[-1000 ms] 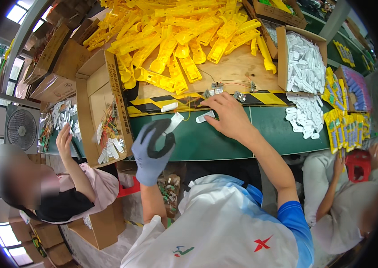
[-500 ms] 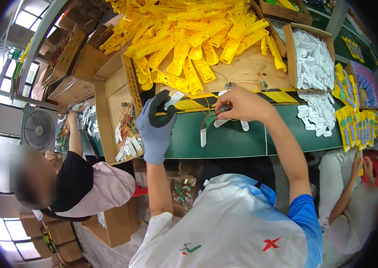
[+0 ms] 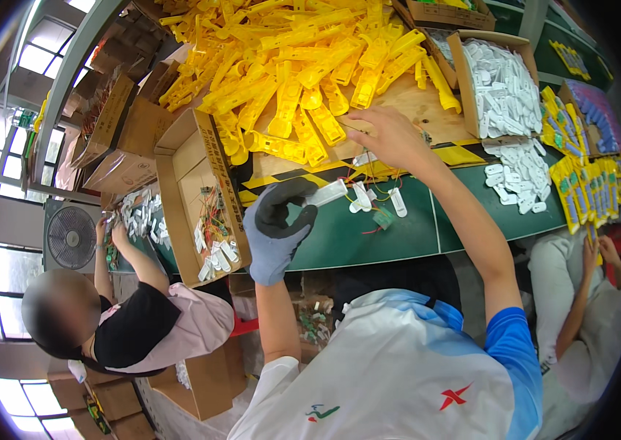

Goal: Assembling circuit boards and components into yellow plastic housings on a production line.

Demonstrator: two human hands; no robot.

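Observation:
My left hand (image 3: 275, 227), in a grey and black glove, pinches a narrow white plastic piece (image 3: 327, 193) above the green table. My bare right hand (image 3: 391, 139) is over the striped edge of the wooden board, its index finger and thumb apart near the yellow plastic housings (image 3: 325, 125). Below it lie a small green circuit board (image 3: 382, 218) with thin coloured wires and a few white pieces (image 3: 397, 202). The right hand's lower fingers are partly hidden.
An open carton (image 3: 178, 169) with wired parts and white pieces stands left. At right are a box of white pieces (image 3: 497, 88), a loose white pile (image 3: 519, 176) and yellow assembled units (image 3: 589, 202). Co-workers sit on both sides; one co-worker's arm (image 3: 138, 257) reaches into parts.
My right hand has left the circuit board and moved up toward the yellow housings. The board now lies nearer the table's front edge. My left hand has shifted right and lower with the white piece.

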